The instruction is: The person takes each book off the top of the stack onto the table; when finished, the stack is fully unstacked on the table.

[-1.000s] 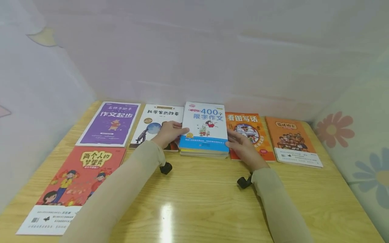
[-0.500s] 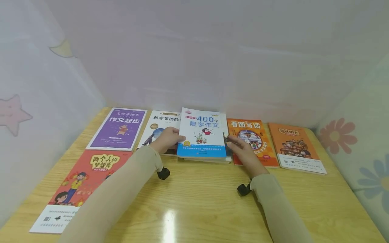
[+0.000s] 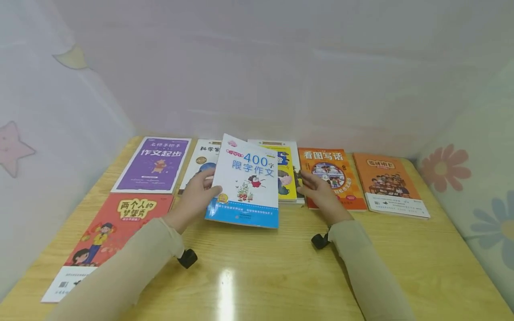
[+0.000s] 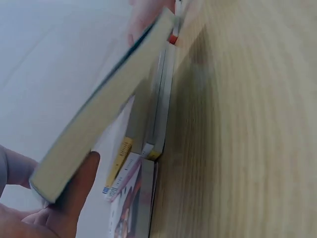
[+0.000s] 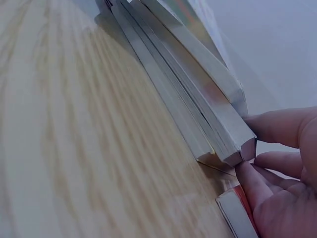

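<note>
Blue-white book (image 3: 246,183): tilted above the table (image 3: 261,276), pinched between thumb and fingers of the left hand (image 3: 192,198). Stack (image 3: 288,191), yellow cover uppermost: right edge gripped by the right hand (image 3: 323,196). Purple book (image 3: 157,154): flat, left side, behind the red book (image 3: 124,232).

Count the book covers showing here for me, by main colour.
Purple book: 1
Red book: 1
Orange books: 2
Yellow book: 1
Mostly white books: 3
Total covers showing: 8
</note>
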A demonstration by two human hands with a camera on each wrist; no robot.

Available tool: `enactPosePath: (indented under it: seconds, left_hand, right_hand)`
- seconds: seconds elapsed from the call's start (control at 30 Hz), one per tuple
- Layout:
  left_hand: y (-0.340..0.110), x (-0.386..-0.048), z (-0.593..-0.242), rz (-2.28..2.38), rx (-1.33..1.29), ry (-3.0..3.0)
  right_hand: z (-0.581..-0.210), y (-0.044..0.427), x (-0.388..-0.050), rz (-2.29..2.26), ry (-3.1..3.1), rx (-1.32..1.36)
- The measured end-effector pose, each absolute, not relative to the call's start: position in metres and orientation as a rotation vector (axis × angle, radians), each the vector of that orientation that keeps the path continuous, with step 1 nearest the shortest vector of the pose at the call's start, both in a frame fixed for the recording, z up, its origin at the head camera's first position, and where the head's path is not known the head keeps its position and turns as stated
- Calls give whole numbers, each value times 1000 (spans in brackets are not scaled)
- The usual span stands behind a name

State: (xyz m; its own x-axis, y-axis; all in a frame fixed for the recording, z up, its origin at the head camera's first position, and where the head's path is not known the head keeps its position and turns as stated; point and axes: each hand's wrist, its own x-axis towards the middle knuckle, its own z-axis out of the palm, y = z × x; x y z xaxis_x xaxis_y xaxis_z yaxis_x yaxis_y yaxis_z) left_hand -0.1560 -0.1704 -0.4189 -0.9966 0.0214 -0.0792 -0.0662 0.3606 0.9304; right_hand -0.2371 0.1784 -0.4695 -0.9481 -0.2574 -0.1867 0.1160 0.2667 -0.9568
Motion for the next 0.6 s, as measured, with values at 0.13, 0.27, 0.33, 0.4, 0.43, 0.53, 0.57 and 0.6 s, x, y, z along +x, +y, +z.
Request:
enactPosePath:
  seconds: [0.13, 0.27, 0.33, 0.4, 0.43, 0.53, 0.57, 0.6]
  left_hand:
    - [-182, -129, -407, 1798, 2, 2585]
    - [-198, -98, -395, 1816, -29, 2578]
    - [-207, -83, -392, 1828, -78, 2541]
    - [-215, -68, -392, 1854, -132, 2483]
    - [-219, -62, -393, 1884, -157, 2434]
    - [-230, -45, -399, 1986, -203, 2276]
    - [-233, -40, -401, 2010, -218, 2230]
    - [-236, -35, -405, 2013, -230, 2207]
  right_hand:
    - [-465, 176, -237, -1707, 2237, -97]
    - [-464, 174, -239, -1691, 2251, -92]
    - [-464, 174, -239, -1690, 2259, -90]
    - [-464, 173, -239, -1669, 2275, -71]
    - [-464, 173, -239, -1661, 2277, -61]
    - [-465, 173, -237, -1648, 2279, -57]
    - [-465, 173, -237, -1640, 2283, -73]
    - [-465, 174, -236, -1649, 2278, -83]
